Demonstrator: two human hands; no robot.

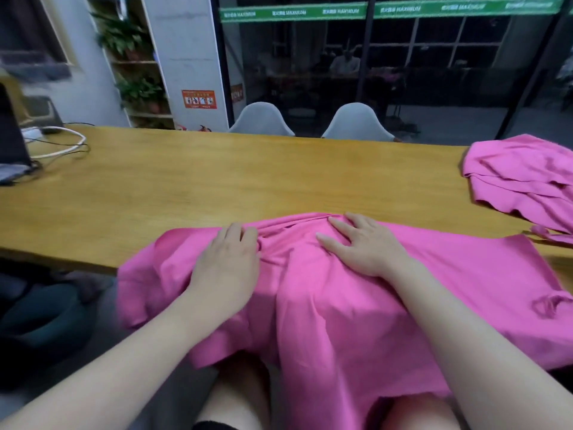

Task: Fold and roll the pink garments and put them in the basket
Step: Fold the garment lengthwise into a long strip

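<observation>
- Head view, pink garment (pixel 325 299): spread across the near edge of the wooden tabletop (pixel 192 187), its lower part hanging off the edge over the person's lap. Fabric is bunched into wrinkles along the far edge, between the two hands.
- Left hand (pixel 226 259): lies palm down on the left part of the garment, fingers straight and close together, pointing away from the body. Grip is flat and unclenched; it holds nothing and only presses on the fabric.
- Right hand (pixel 362 243): lies palm down on the garment, right of the left hand, fingers extended and slightly spread, tips at the wrinkled far edge. Grip is flat; it rests on the cloth and grasps nothing.
- Second pink garment (pixel 524 178): lies crumpled at the far right of the tabletop, apart from the first garment, partly cut off by the frame edge.
- White cable (pixel 62 144): loops on the far left of the tabletop, beside a dark object cut off at the left frame edge.
- Two pale chairs (pixel 356 122): stand behind the far edge of the tabletop, in front of a dark glass wall.
- Basket: not visible in this view.
</observation>
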